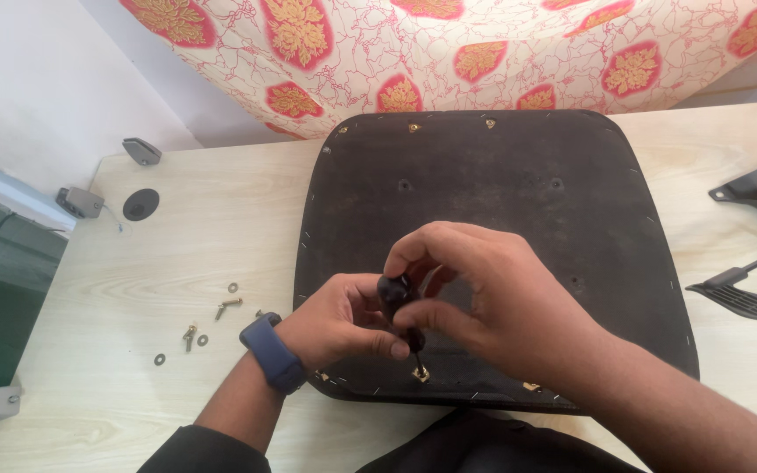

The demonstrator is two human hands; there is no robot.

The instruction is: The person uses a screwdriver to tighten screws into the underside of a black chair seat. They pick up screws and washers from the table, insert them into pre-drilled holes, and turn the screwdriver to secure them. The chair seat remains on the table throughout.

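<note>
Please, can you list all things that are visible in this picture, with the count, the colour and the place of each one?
seat board: 1, dark brown-black, centre of table, underside up.
screwdriver: 1, black handle, upright over a brass fitting at the board's near edge.
bolts and washers: several, brass and grey, loose on table left of board.
table: 1, pale wood.
patterned cloth: 1, cream with red-gold motifs, behind table.
black plastic parts: 2, right edge of table.
grey brackets: 3, left table edge.
round cap: 1, black, far left.
left hand: 1, blue wristband, steadying the screwdriver.
right hand: 1, gripping the screwdriver handle.
</note>
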